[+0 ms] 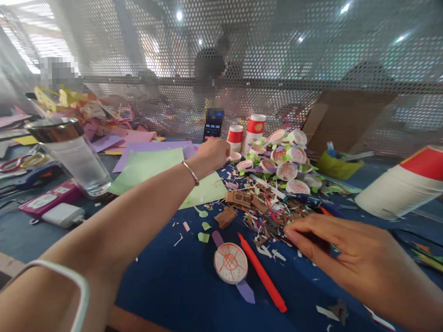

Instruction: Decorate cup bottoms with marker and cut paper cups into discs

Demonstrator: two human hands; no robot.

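Note:
My left hand (214, 154) stretches far forward with curled fingers, right in front of a phone (213, 125) showing a running time. Its fingertips are turned away, so whether they touch the phone or hold anything is hidden. Low over the paper scraps (260, 203), my right hand (346, 258) has thumb and forefinger drawn together, with nothing visible between them. Between my arms lie a round paper disc (230, 263) with an orange-red drawn pattern and purple paper strips sticking out, and a red marker (263, 274). Similar decorated discs (287, 171) form a heap beyond the scraps.
Red-and-white paper cups (255, 132) stand behind the heap; a larger cup stack (409, 182) leans at the right. On the left are a glass bottle (74, 157), scissors (23, 162), a purple power strip (50, 200) and coloured paper sheets (151, 166). A perforated screen (275, 51) rises behind.

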